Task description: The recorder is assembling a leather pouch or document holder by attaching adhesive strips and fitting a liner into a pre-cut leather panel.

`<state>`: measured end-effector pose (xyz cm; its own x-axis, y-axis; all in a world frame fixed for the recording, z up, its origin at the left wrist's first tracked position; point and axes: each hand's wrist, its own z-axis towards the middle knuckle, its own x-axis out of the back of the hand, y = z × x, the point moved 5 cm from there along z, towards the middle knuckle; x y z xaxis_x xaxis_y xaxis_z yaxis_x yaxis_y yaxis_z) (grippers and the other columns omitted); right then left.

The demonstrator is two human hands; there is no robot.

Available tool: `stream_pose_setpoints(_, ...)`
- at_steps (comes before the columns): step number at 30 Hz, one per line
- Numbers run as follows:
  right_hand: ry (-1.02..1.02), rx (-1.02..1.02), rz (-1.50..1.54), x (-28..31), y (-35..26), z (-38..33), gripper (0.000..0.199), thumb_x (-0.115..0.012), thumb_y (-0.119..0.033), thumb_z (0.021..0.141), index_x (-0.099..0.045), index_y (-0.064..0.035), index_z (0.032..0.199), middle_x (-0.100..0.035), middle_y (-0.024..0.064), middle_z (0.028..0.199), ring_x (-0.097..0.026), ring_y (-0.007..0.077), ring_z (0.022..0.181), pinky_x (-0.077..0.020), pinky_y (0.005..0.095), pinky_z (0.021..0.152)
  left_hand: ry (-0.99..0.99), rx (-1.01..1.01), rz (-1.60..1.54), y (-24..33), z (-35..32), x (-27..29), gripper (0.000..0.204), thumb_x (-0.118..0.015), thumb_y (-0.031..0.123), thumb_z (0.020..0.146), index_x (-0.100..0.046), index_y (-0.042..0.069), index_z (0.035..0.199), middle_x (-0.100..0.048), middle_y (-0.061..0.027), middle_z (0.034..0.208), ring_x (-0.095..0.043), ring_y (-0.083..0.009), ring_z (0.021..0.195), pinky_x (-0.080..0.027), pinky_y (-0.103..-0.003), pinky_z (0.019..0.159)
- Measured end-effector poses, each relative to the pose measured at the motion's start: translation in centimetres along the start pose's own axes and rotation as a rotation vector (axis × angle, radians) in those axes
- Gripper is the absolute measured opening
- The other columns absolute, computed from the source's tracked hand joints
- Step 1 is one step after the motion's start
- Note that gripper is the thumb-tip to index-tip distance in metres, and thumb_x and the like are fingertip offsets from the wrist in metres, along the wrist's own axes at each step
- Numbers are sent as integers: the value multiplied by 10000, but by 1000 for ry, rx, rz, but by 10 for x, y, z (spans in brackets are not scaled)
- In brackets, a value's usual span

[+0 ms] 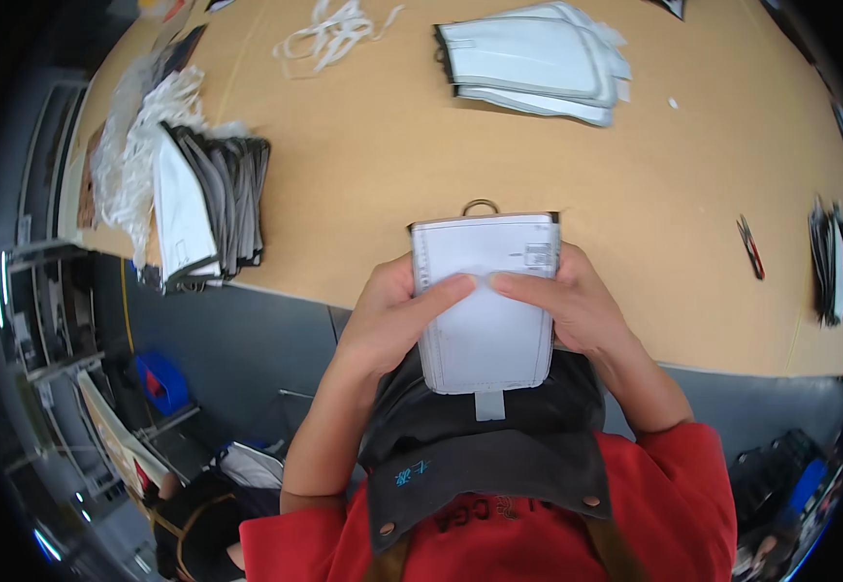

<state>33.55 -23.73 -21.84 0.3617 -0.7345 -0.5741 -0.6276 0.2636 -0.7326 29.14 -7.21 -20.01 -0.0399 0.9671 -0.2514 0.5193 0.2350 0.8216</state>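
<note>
A white, flat stitched pouch (485, 339) is held upright in front of my body, over the table's near edge. A metal ring sticks out of its far end and a short grey tab hangs from its near end. My left hand (388, 315) grips the left side, and my right hand (582, 306) grips the right side. Both thumbs lie on the white face, with their tips almost meeting in the middle. The other fingers are hidden behind the pouch. A small printed box shows near its upper right corner.
Similar white pieces lie in a stack (528, 58) at the back. A dark-edged bundle (232, 199) stands at the left beside tangled white strips (155, 116); more strips (334, 34) lie farther back. Red-handled snips (752, 250) and another bundle (831, 262) are at right. Someone (198, 524) is lower left.
</note>
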Motion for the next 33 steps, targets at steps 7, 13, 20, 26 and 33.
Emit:
stream_pose_setpoints(7, 79, 117, 49, 10, -17, -8, 273, -639, -132, 941, -615, 36, 1155, -693, 64, 982, -640, 95, 855, -528, 248, 743, 115, -66, -171, -4, -5, 2, 302, -630, 72, 940, -596, -56, 1211, -671, -138, 1133, -653, -184, 1005, -522, -323, 890)
stream_pose_setpoints(13, 257, 200, -242, 18, -18, -12, 183, -592, -136, 960, -660, 25, 1012, -693, 26, 835, -604, 48, 737, -493, 214, 650, 123, -113, -127, -9, -11, 2, 316, -648, 64, 928, -591, -64, 1211, -668, -138, 1145, -647, -180, 1019, -515, -323, 902)
stream_pose_setpoints(20, 413, 343, -690, 15, -23, -21, 142, -621, -116, 928, -657, 7, 989, -693, 51, 774, -608, 55, 692, -500, 241, 626, 181, -159, -123, -18, -15, -6, 312, -647, 69, 930, -592, -60, 1209, -669, -130, 1134, -640, -163, 1009, -495, -312, 924)
stream_pose_setpoints(26, 319, 408, -312, 14, -13, -18, 239, -642, -99, 919, -668, 1, 1134, -731, 92, 899, -655, 74, 793, -528, 239, 701, 205, -173, -152, -12, -15, -8, 318, -640, 70, 935, -582, -53, 1222, -663, -131, 1148, -635, -164, 1020, -494, -316, 926)
stream_pose_setpoints(33, 440, 456, -558, 8, -13, -27, 291, -673, -63, 886, -657, 11, 1167, -738, 101, 958, -675, 89, 837, -540, 242, 735, 208, -187, -131, -20, -14, -8, 328, -615, 101, 953, -559, -48, 1240, -652, -145, 1172, -637, -182, 1047, -497, -338, 933)
